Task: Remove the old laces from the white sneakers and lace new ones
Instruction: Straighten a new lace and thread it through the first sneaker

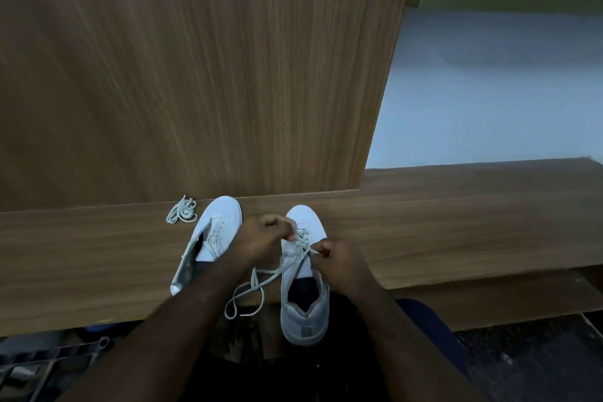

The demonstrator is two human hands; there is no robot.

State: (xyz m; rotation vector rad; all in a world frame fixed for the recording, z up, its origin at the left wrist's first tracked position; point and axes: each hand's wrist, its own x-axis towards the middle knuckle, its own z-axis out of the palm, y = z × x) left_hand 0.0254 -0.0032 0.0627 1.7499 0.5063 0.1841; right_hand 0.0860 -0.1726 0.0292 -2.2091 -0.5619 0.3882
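Note:
Two white sneakers lie on a wooden desk (98, 254). The right sneaker (305, 313) points away from me, its heel hanging over the desk's front edge. My left hand (261, 235) pinches its lace near the upper eyelets. My right hand (339, 258) pinches the lace on the shoe's right side. Loose loops of that lace (248, 290) trail to the left over the desk edge. The left sneaker (212, 232) lies tilted beside my left forearm, with little lace showing. A bundled white lace (182, 209) rests at the desk's back, left of that shoe.
A tall wooden panel (195, 59) rises right behind the desk. To the right a lower wooden shelf (489, 297) steps down, with a pale wall beyond. Dark metal framework (49, 365) shows under the desk at lower left.

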